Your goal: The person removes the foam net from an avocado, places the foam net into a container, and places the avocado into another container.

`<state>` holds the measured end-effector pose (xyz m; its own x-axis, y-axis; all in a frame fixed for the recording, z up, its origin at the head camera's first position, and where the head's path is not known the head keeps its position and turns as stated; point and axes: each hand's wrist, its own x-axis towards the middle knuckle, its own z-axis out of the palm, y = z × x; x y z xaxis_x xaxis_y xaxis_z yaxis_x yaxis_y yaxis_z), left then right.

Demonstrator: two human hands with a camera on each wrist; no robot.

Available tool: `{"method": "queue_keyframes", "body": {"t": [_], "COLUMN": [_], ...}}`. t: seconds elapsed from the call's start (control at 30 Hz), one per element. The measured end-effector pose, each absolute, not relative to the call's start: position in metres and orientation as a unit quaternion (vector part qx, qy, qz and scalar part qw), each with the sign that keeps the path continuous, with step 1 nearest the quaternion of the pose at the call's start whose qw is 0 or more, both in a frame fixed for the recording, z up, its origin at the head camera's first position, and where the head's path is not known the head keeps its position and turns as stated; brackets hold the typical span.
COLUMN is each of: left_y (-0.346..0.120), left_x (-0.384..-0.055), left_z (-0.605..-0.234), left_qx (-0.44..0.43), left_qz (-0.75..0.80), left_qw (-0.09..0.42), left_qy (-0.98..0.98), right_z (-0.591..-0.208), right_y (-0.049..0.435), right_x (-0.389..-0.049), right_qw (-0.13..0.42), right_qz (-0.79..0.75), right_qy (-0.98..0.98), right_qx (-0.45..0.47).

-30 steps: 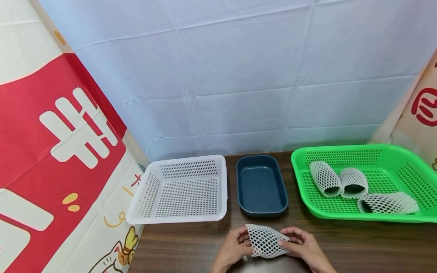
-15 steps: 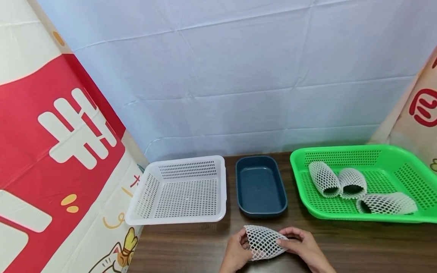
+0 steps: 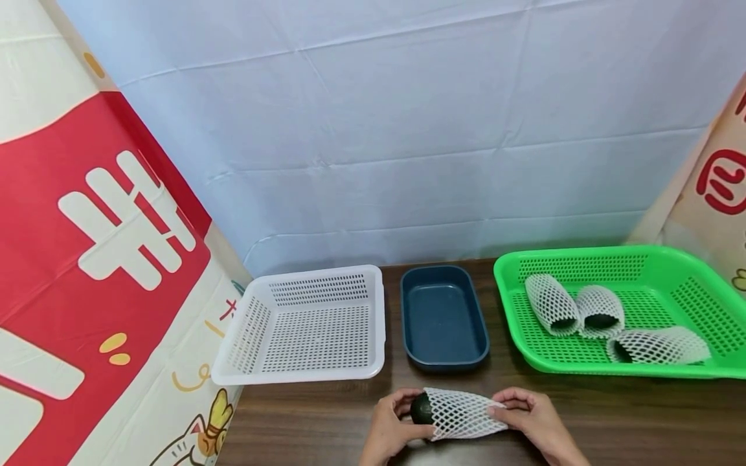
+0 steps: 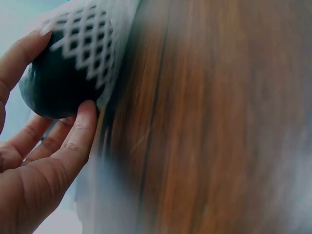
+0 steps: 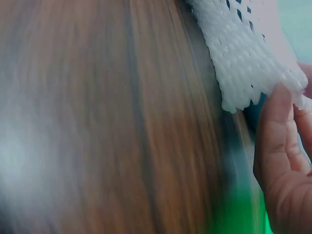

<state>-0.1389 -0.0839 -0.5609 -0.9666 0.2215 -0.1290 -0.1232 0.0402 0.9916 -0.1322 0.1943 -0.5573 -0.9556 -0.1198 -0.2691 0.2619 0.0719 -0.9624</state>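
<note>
A dark avocado [image 3: 421, 410] lies partly inside a white foam net sleeve [image 3: 464, 415] close over the near side of the table. My left hand [image 3: 389, 428] grips the avocado's bare rounded end, thumb and fingers on either side. In the left wrist view the thumb tip presses the dark skin of the avocado [image 4: 56, 87] right by the net's ragged edge. My right hand [image 3: 535, 419] pinches the narrowed right end of the sleeve. Flattened and without fruit, that end of the foam net sleeve [image 5: 239, 63] shows between thumb and fingers in the right wrist view.
Behind the hands stand a white perforated basket [image 3: 376, 372] on the left and a dark blue tray [image 3: 445, 323] in the middle. At right, a green basket [image 3: 653, 291] holds 3 netted dark fruits [image 3: 658, 346]. A pale cloth wall [image 3: 408, 162] closes off the back.
The avocado's dark end has come into view at the sleeve's left opening. My right hand has shifted right with the sleeve's end, and the sleeve looks longer and narrower.
</note>
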Motion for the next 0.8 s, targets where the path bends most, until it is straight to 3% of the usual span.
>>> {"method": "queue_keyframes", "body": {"t": [0.13,0.47,0.67,0.8], "left_y": [-0.088,-0.084,-0.085,-0.090], "left_x": [-0.140,-0.141,-0.138,-0.138], "left_z": [-0.560,-0.555,-0.543,-0.529], "left_qx": [0.026,0.043,0.056,0.088], "left_qz": [0.683,0.669,0.704,0.718], "left_qw": [0.133,0.142,0.146,0.123], "left_qy": [0.718,0.728,0.693,0.680], "right_z": [-0.559,-0.565,-0.553,-0.537], "right_y": [0.198,0.190,0.185,0.182], "right_x": [-0.132,-0.131,-0.127,-0.128], "right_qw": [0.140,0.112,0.077,0.040], "right_qz": [-0.676,-0.641,-0.676,-0.719], "right_qy": [0.721,0.759,0.733,0.692], "right_qx": [0.056,-0.030,-0.017,-0.037]}}
